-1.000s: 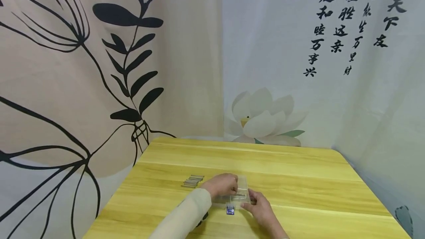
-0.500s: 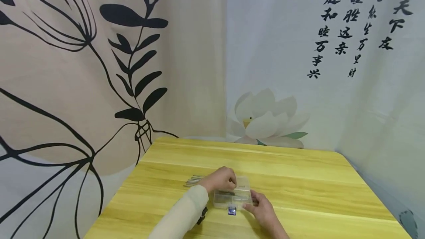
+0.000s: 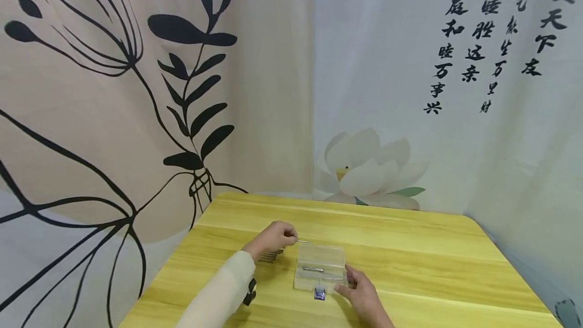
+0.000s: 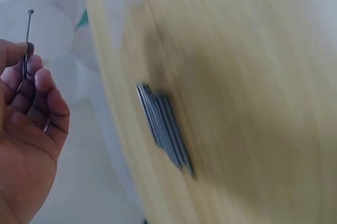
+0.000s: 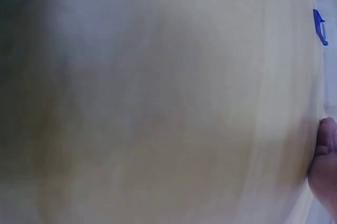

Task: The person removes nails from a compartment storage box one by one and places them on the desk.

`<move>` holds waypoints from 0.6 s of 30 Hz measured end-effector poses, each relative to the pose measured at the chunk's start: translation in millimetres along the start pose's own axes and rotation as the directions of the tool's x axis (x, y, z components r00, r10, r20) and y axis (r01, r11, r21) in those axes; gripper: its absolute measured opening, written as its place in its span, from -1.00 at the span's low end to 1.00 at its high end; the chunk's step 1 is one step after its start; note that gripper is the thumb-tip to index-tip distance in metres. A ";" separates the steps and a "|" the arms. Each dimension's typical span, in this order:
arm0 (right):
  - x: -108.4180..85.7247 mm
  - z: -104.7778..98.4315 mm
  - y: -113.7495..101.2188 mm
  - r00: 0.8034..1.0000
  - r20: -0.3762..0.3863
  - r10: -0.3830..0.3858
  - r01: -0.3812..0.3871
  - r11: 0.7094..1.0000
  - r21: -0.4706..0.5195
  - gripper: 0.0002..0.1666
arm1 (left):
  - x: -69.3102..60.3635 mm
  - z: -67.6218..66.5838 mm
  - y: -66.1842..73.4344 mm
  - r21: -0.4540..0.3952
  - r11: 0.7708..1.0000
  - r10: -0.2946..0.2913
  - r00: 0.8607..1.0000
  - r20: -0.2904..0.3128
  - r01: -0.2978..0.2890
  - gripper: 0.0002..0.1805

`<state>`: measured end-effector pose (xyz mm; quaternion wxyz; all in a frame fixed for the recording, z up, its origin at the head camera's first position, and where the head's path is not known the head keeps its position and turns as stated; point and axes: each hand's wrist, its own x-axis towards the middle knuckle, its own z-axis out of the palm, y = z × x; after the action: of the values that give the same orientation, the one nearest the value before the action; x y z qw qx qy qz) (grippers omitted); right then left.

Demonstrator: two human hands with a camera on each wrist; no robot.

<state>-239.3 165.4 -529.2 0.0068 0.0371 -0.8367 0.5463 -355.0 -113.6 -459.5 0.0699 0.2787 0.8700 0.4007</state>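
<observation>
The left hand (image 3: 273, 237) pinches a thin metal rod (image 3: 303, 241) above the table, left of a clear plastic box; in the left wrist view the rod (image 4: 28, 29) has a small round end and stands between thumb and fingers. The right hand (image 3: 362, 295) grips the near right corner of the clear box (image 3: 321, 254), its thumb on the front side. Inside the box's near part lies a short metal piece (image 3: 313, 269). A blue latch or tag (image 3: 320, 293) sits at the box's front edge. In the right wrist view only part of the hand (image 5: 325, 166) shows.
Several metal rods (image 4: 166, 129) lie side by side on the wooden table (image 3: 410, 247), partly behind the left forearm in the head view. A printed curtain (image 3: 264, 90) hangs behind the table's far edge.
The left hand has moved out of the box to the left, now with a thin rod in its fingers. The right hand still grips the box. The head view has shifted slightly.
</observation>
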 end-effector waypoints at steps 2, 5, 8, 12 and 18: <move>-0.2 -0.4 0.8 1.000 0.005 -0.001 0.001 1.000 0.000 -0.08 | -9.9 -7.4 -8.9 -0.048 0.998 -0.031 1.000 -0.008 0.030 -0.86; -0.3 -0.8 1.8 1.000 0.003 -0.003 0.003 1.000 -0.014 -0.09 | -24.2 -18.0 -21.7 -0.090 0.995 -0.054 0.998 -0.014 0.052 -0.85; 0.2 -0.9 2.2 1.000 -0.001 0.000 0.000 1.000 -0.018 -0.10 | -37.5 -27.2 -32.7 -0.094 0.994 -0.058 0.998 -0.026 0.056 -0.84; 0.9 -1.6 0.0 1.000 0.010 0.004 -0.004 1.000 -0.020 -0.08 | -52.8 -37.5 -46.6 -0.085 0.994 -0.079 0.996 -0.052 0.074 -0.81; 0.2 -0.6 -0.1 1.000 0.005 0.001 -0.001 1.000 -0.023 -0.07 | -68.0 -42.3 -64.4 -0.086 0.992 -0.102 0.993 -0.065 0.096 -0.79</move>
<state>-239.5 165.9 -528.8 0.0047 0.0379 -0.8430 0.5366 -340.5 -211.9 -485.5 0.0710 0.2179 0.8673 0.4419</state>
